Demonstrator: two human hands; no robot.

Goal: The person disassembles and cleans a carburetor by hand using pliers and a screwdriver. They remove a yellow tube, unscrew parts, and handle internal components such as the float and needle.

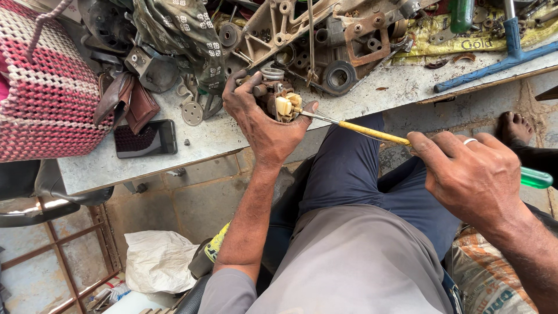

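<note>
You are gripping a small grimy engine part (278, 100) in your left hand (263, 119), fingers wrapped closed around its body and thumb pressing near its pale plastic piece (285, 105), so that the face you are working on is turning toward you and staying steady. You are holding it just above the near edge of the worktop (192, 145), close to your body, which is giving you a braced position rather than leaving it among the clutter. Your right hand (474, 174) is closing around a screwdriver (372, 132) with a yellow shaft and a green handle end, your forefinger stretching along it to guide the tip, which is touching the part beside your left thumb. The long tool is lying at a shallow slant across your lap, so you are pushing along its length. Behind the part, metal castings and gears (331, 40) are lying heaped on the worktop, well apart from a dark phone (145, 138) and a brown wallet (131, 102) to the left. A red woven basket (43, 87) is sitting at the far left, and a blue-handled tool (511, 49) is resting at the right.
</note>
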